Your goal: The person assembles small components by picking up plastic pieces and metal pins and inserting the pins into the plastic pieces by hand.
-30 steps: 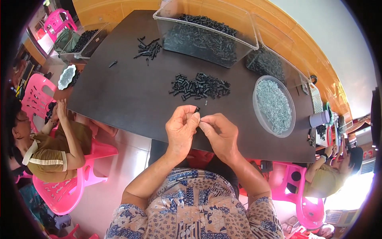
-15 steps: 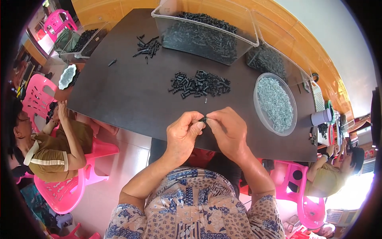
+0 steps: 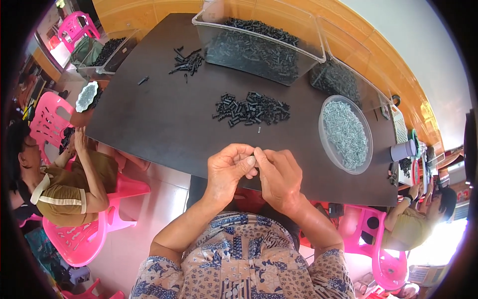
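My left hand (image 3: 228, 168) is closed in a pinch around a small black part (image 3: 252, 155); only a dark sliver of it shows between the fingertips. Against the same part press the thumb and index of my right hand (image 3: 280, 175), also closed; whether they hold something more is hidden. Beyond my hands lies a pile of small black plastic parts (image 3: 251, 108), tube-like with wider ends. One tiny silvery spring-like piece (image 3: 259, 130) rests on the table just before that pile. To the right, a round clear bowl (image 3: 324, 149) is full of small silvery pieces (image 3: 344, 132).
The dark table (image 3: 149, 124) bears a smaller group of longer black parts (image 3: 187, 63) and a single one (image 3: 143, 80). Clear bins (image 3: 259, 37) of black parts stand at the back. A grey cup (image 3: 402, 150) is at right. People sit on pink chairs (image 3: 74, 239) both sides.
My hands have come closer together, and my right fingers now cover most of the black part that showed before. The view has shifted slightly.
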